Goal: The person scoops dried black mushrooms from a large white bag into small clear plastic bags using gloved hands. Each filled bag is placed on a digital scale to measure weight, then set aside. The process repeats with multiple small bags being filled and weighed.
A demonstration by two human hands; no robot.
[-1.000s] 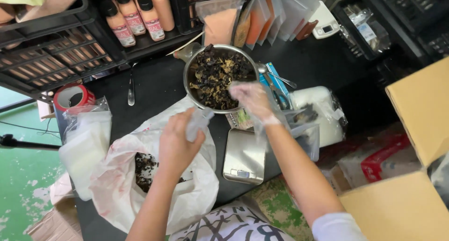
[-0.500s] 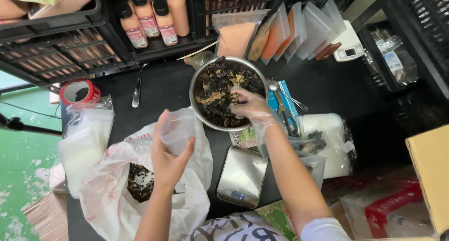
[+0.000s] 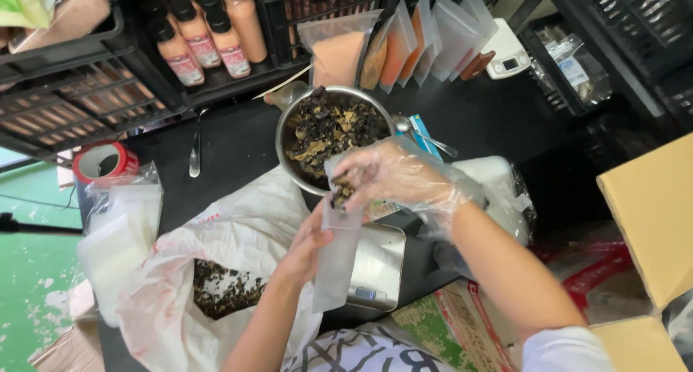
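Note:
My left hand (image 3: pixel 307 243) holds a small clear plastic pouch (image 3: pixel 335 260) upright by its edge, above a metal kitchen scale (image 3: pixel 377 265). My right hand (image 3: pixel 386 176), in a thin clear glove, pinches a clump of dark dried fungus over the pouch's open mouth. Just behind it stands a metal bowl (image 3: pixel 287 125) filled with the same dark dried fungus (image 3: pixel 328 130). A big white plastic bag (image 3: pixel 238 228) lies open at the left with more dark fungus (image 3: pixel 224 289) inside.
On the black table are a spoon (image 3: pixel 194 154), a red tape roll (image 3: pixel 101 163), a stack of clear pouches (image 3: pixel 115 242) and a white wrapped packet (image 3: pixel 498 191). Black crates hold bottles (image 3: pixel 206 29) at the back, next to filled pouches (image 3: pixel 419 44). A cardboard box (image 3: pixel 650 206) stands right.
My right hand has come out of the bowl with fungus and moved down to the pouch's mouth. My left hand has raised the pouch toward it. The view has shifted slightly.

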